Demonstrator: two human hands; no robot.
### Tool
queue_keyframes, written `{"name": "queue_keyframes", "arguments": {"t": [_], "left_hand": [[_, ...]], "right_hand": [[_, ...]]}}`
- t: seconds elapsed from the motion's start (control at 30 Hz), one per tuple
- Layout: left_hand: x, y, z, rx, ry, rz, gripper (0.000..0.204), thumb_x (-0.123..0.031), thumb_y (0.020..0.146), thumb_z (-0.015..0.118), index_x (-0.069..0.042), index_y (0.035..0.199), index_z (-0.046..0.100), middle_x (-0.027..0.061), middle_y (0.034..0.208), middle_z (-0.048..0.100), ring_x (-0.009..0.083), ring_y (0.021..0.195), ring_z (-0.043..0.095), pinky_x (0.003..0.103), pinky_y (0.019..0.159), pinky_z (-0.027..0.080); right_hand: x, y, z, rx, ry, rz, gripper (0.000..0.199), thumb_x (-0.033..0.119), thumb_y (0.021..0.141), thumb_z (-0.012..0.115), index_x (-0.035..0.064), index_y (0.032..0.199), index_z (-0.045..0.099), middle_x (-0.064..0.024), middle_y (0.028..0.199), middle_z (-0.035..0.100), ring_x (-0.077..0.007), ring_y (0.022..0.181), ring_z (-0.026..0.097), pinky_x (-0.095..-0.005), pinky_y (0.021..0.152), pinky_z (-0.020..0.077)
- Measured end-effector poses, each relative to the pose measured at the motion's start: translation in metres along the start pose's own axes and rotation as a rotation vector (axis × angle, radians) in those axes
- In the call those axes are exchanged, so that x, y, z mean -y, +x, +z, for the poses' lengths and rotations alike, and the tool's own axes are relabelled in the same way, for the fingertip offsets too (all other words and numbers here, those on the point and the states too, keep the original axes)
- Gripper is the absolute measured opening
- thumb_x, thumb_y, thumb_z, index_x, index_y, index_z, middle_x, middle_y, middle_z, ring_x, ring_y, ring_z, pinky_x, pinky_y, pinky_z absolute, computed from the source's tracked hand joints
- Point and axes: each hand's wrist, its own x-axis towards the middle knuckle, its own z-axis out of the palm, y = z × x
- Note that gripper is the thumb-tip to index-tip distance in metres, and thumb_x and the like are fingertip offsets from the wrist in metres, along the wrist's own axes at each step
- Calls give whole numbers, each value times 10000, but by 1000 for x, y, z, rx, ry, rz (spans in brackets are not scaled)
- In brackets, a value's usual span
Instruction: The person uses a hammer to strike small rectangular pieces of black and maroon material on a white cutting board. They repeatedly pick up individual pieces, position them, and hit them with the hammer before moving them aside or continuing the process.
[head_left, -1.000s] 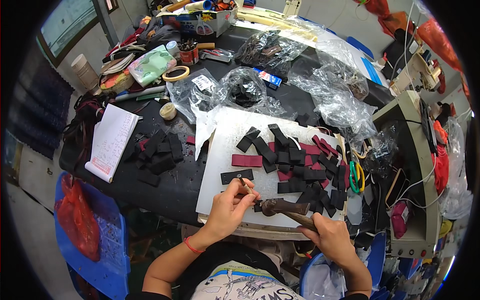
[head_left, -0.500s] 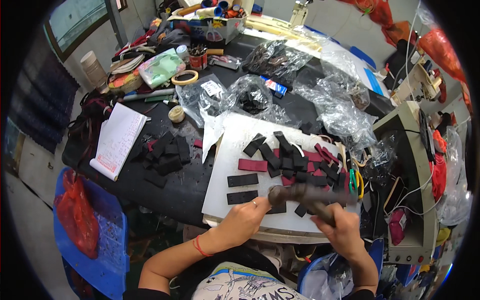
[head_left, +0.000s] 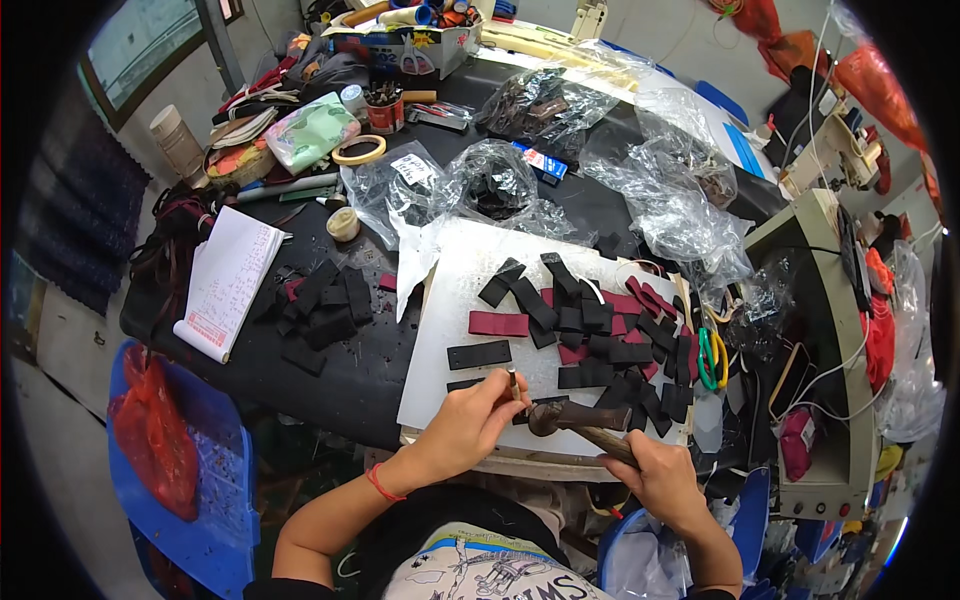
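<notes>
My left hand [head_left: 468, 422] pinches a slim upright metal punch [head_left: 514, 384] over a black strip that my fingers partly cover. In my right hand [head_left: 657, 482] is a hammer [head_left: 580, 416], gripped by its wooden handle; its dark head hangs just right of the left hand's fingers. Under both lies a white board [head_left: 432, 330]. A black strip [head_left: 479, 354] with small holes near its ends lies flat above the left hand, and a maroon strip [head_left: 498, 323] lies beyond that one. A loose heap of black strips [head_left: 600, 345], mixed with maroon ones, covers the board's right part.
Green-and-yellow-handled scissors [head_left: 712, 358] sit at the board's right edge. More black strips [head_left: 325, 315] and an open notebook [head_left: 230, 280] lie to the left. Clear plastic bags [head_left: 660, 200] crowd the far side. A blue chair [head_left: 215, 440] stands lower left.
The hammer was blurred in motion and now shows sharply, slightly lower and tilted. My left hand has shifted left and up, and the punch in its fingers has come into sight.
</notes>
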Motion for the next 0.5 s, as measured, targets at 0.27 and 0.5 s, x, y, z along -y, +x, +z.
{"name": "queue_keyframes", "arguments": {"t": [0.27, 0.5], "left_hand": [[-2, -1, -2, 75, 126, 144, 129, -15, 927, 515, 31, 1043, 484, 186, 914, 646, 323, 876, 668, 353, 743, 537], [-8, -5, 2, 110, 447, 266, 196, -59, 894, 568, 14, 1060, 495, 180, 891, 628, 369, 791, 642, 394, 647, 526]], "right_hand": [[-4, 0, -44, -412, 202, 43, 265, 170, 758, 772, 8, 858, 587, -113, 675, 594, -204, 516, 582, -301, 501, 447], [15, 13, -44, -84, 99, -35, 301, 229, 744, 791, 31, 874, 606, -116, 629, 591, -291, 524, 575, -363, 506, 450]]}}
